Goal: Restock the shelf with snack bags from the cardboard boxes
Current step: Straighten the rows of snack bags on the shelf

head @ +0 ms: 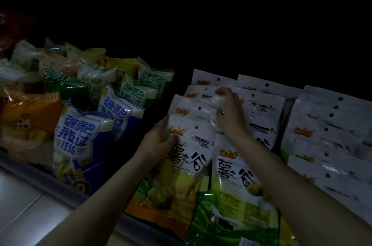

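White snack bags with black characters stand in overlapping rows on a dim shelf. My left hand (161, 135) grips the left edge of the front white bag (187, 157), thumb across its face. My right hand (229, 110) reaches over a second front bag (235, 181) and rests with curled fingers on the tops of the bags behind (201, 102). Whether it pinches one of them I cannot tell. No cardboard box is in view.
Blue and white bags (80, 135) and green ones (153, 80) fill the shelf to the left, with orange packs (28, 112) beyond. More white bags (326, 135) stack at the right. The shelf's front rail (40, 177) runs along the lower left. The back is dark.
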